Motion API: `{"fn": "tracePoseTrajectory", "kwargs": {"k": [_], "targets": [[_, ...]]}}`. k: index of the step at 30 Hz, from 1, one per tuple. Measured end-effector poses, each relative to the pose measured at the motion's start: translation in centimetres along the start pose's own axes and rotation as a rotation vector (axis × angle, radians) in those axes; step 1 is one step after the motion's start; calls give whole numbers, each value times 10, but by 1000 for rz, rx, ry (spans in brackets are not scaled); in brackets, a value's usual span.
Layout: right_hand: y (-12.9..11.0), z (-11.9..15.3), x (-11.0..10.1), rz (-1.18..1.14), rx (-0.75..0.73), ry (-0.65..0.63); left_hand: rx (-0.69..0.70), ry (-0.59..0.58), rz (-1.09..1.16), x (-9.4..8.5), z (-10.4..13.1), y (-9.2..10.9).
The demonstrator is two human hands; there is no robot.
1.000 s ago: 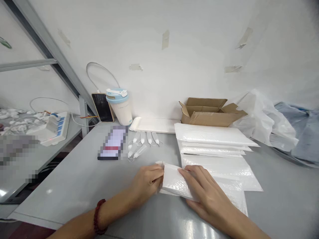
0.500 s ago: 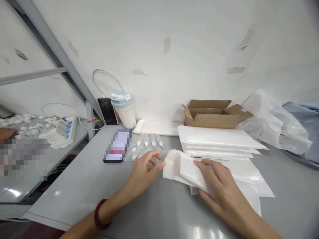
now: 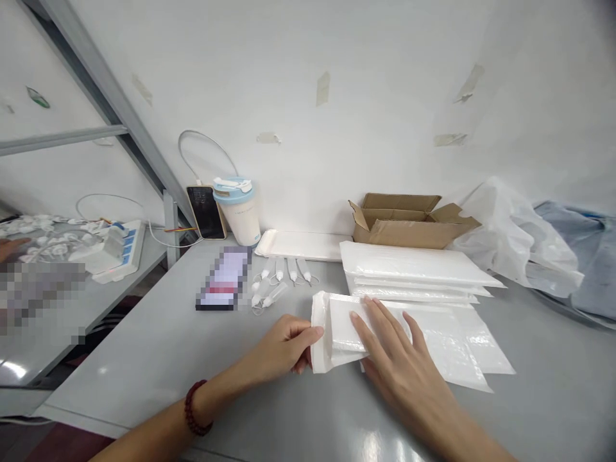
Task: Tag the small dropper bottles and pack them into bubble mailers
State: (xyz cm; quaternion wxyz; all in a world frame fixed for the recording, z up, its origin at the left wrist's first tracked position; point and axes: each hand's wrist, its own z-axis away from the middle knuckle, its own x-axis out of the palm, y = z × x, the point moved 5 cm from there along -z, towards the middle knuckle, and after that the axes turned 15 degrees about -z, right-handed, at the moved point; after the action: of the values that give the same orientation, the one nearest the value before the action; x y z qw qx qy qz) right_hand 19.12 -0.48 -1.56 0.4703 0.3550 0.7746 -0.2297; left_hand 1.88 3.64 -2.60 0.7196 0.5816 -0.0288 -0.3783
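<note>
A white padded mailer [image 3: 345, 325] lies at the front of the table with its flap end toward the left. My left hand [image 3: 289, 346] pinches the flap end between thumb and fingers. Flat across the mailer rests my right hand [image 3: 402, 366], fingers spread. Other mailers [image 3: 457, 340] lie partly under and behind it. Just beyond is a stack of white mailers [image 3: 414, 266]. Several small clear tubes with white caps [image 3: 276, 294] lie to the left, beyond my left hand.
At the back stand an open cardboard box [image 3: 414, 234], a white plastic bag [image 3: 514, 237], a blue-lidded cup [image 3: 239, 215] and a charging phone [image 3: 206, 212]. Another phone [image 3: 224, 279] lies flat. A person's hand [image 3: 12, 247] shows at the neighbouring table.
My left hand has closed on the mailer's flap end. The mailer has come down flatter, and my right hand has gone from gripping its side to lying spread on top.
</note>
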Motion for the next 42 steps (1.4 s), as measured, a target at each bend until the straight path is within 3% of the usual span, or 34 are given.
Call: {"fn": "tracePoseTrajectory", "kwargs": {"k": [7,11,15,17,21,23,30,36,38,42], "targets": [[-10,-1,1,-68,-69,45,139,163,-45,-4,7,8],[-13,-2,-3,-98,-104,78,48,312,-50,-15,8,5],[-11,-2,-9,-37,-107,104,-98,483,-209,-36,8,-3],[-11,-1,-11,-25,-112,108,-148,436,-219,-39,4,-9],[-12,-1,-11,-43,-121,114,-158,55,-9,-19,-4,-16],[-13,-2,-12,-55,-112,122,-137,-13,54,-11,-4,-16],[-22,-2,-16,-85,-135,175,-187,20,185,-5,-2,-18],[-28,2,-16,-115,-154,261,-130,-73,222,3,-1,-10],[-28,1,-15,-108,-177,222,-112,-5,199,0,-1,-10],[-29,-3,-18,-52,-243,149,-72,274,84,-14,1,-9]]}}
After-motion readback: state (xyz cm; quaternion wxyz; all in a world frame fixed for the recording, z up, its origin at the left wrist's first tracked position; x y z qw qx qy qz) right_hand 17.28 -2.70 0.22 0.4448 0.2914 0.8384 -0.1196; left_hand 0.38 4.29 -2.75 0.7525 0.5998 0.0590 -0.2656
